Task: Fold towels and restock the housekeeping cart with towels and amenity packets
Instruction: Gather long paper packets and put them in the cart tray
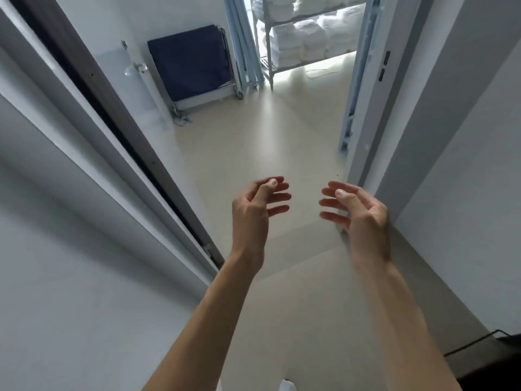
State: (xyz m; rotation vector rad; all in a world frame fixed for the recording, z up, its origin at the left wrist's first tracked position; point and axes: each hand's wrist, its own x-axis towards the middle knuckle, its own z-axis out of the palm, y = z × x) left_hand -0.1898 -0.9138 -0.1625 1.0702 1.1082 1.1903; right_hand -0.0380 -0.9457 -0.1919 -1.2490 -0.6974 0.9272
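Metal shelf rack [271,55] far ahead through the doorway holds stacked white folded towels [307,38], stacks running left-right along the shelves. Your left hand [255,204] and right hand [359,213] hang mid-air, apart, fingers loosely curled, holding nothing. Dark blue cart [191,63] stands left of the rack. Open door [84,88] on your left.

A pale cream floor [253,153] runs through the doorway into a back room. A metal wire shelving rack [284,56] stands on it at the far end, its shelves stacked with folded white towels [306,42]. A folded cart frame with dark blue fabric [190,62] stands on the floor at the left wall.
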